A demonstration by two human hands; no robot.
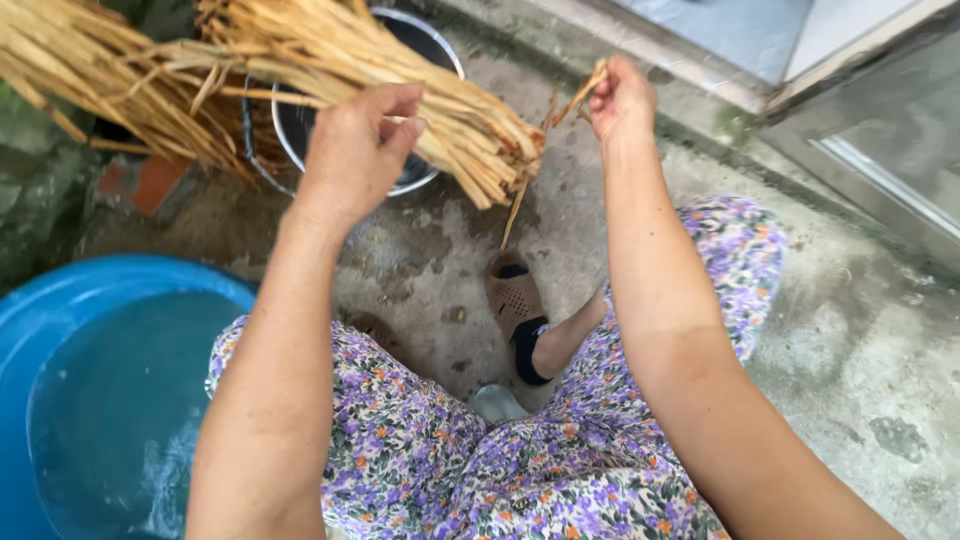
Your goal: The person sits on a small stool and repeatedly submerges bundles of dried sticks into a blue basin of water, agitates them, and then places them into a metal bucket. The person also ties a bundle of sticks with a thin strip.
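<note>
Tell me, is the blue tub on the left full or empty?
Partly full: the blue tub holds water with ripples and a little foam below the rim. Its depth cannot be told.

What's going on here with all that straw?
A seated person grips a bundle of dry straw-coloured stalks in the left hand, holding it over a metal bowl. The right hand pinches a few loose strips at the bundle's cut end. A blue tub of water sits on the concrete floor by the person's left knee.
</note>
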